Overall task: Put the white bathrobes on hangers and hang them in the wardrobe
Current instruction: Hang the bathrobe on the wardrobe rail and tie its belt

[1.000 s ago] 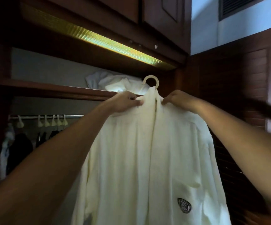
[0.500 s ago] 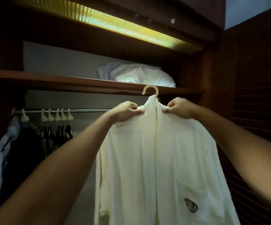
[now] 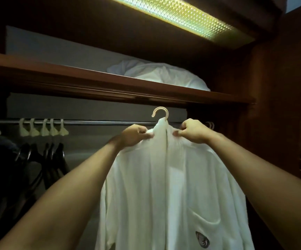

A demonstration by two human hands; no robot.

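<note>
Both hands, left hand (image 3: 134, 135) and right hand (image 3: 193, 131), pinch the bathrobe (image 3: 164, 186) shoulders; hanger hook (image 3: 160, 112) sits just above the rail (image 3: 92, 122), opening leftward.

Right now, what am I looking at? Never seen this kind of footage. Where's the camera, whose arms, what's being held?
There is no machine here. The one camera sits on a person's head, looking forward and down, so both arms reaching in are that person's own. The view faces into a dark wood wardrobe lit by a ceiling light strip.

The left hand and the right hand each pinch the collar of a white bathrobe, which is already on a hanger; only the pale hanger hook shows above the collar. The hook sits just above the metal rail in the picture; whether it is on it yet I cannot tell.

Further left on the rail hang several hangers with dark clothes. White bedding lies on the shelf above.
</note>
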